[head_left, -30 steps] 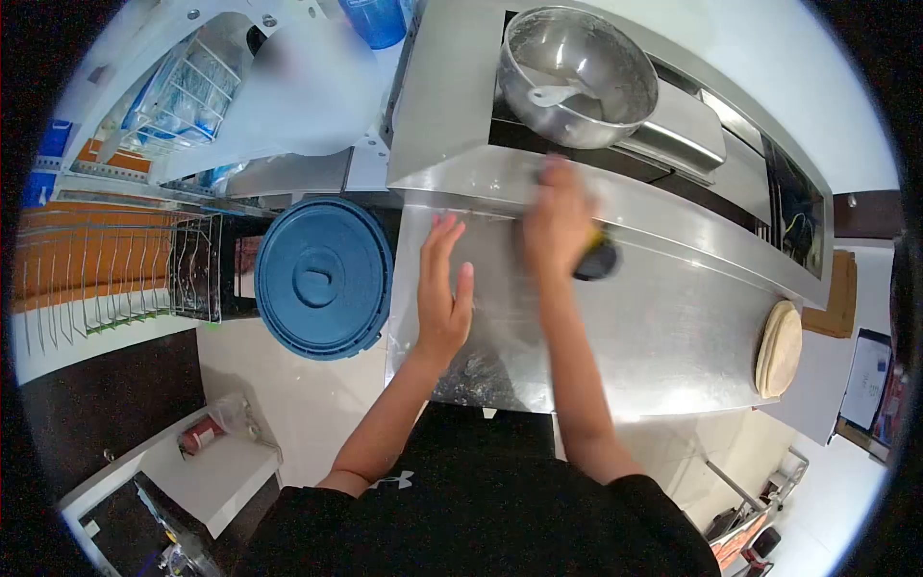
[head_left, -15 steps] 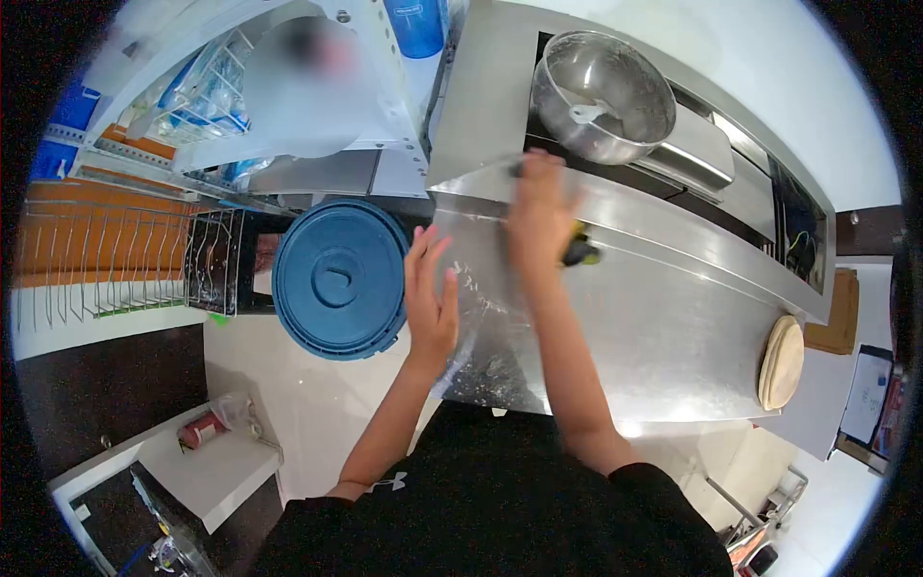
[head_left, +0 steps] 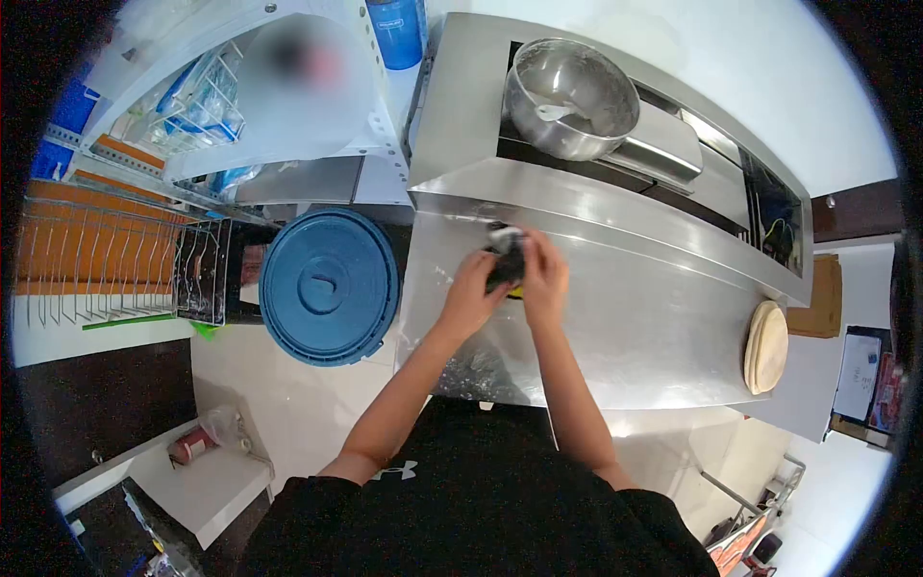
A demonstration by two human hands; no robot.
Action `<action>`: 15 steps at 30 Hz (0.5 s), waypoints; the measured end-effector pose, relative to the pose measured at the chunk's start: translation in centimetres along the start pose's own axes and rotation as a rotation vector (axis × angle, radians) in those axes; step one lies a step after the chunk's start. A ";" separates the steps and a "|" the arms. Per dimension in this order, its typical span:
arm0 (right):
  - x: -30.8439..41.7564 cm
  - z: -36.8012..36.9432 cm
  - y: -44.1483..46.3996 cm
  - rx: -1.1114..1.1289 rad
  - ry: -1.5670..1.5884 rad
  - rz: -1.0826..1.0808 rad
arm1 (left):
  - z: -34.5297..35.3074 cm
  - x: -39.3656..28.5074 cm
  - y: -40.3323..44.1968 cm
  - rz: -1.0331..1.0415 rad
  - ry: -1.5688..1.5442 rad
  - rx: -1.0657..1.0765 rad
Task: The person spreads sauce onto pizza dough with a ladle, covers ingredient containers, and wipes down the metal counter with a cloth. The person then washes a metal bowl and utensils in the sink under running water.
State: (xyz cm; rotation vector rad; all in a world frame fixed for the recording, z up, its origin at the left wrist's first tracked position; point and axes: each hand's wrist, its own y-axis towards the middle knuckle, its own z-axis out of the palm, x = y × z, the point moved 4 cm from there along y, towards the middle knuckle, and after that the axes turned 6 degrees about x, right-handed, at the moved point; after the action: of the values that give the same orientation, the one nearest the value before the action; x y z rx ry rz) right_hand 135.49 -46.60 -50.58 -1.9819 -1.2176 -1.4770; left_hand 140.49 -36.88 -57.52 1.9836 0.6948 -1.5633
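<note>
Both hands meet over the left part of the steel counter [head_left: 654,308]. My left hand [head_left: 473,293] has its fingers closed on the left side of a dark crumpled thing [head_left: 505,260], black with a pale grey patch, perhaps a cloth or glove. From the other side my right hand [head_left: 544,274] grips the same thing. A bit of bright yellow [head_left: 516,292] shows just below it, between the hands; its kind is hidden. White powdery smears [head_left: 481,370] lie on the counter's near left corner.
A steel bowl [head_left: 572,101] with a white utensil [head_left: 556,112] in it stands on the raised ledge behind. A blue lidded bin [head_left: 327,288] stands left of the counter. A stack of pale round flatbreads [head_left: 766,348] lies at the right end. Shelving [head_left: 385,115] rises at back left.
My right hand has come back from the ledge's edge, and my left hand has moved right from beside the bin. Both now hold the dark crumpled thing together. The view has shifted slightly.
</note>
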 end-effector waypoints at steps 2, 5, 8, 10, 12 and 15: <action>-1.2 -3.8 -1.5 -0.260 0.087 0.156 | 0.6 -2.8 0.4 0.165 0.239 0.074; -1.1 -8.3 -1.7 -0.394 0.107 0.222 | 1.4 -6.5 1.3 0.274 0.227 0.018; -2.2 -12.6 -2.6 -0.458 0.074 0.168 | 3.9 -7.7 0.1 0.428 0.241 0.121; -3.9 -15.0 -3.3 -0.448 0.108 0.186 | 6.0 -6.4 -1.0 0.138 0.135 0.315; -6.1 -16.9 -4.3 -0.421 0.031 0.180 | 8.3 -5.4 -2.4 -0.144 0.013 0.508; -8.0 -20.8 -5.3 -0.400 -0.084 0.209 | 11.3 -5.3 -4.4 -0.150 -0.093 0.395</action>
State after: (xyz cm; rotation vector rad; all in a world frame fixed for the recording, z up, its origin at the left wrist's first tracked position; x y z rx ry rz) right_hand 118.57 -62.11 -51.08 -2.3654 -0.7544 -1.6384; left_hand 128.37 -41.66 -55.04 2.1543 0.5385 -1.9962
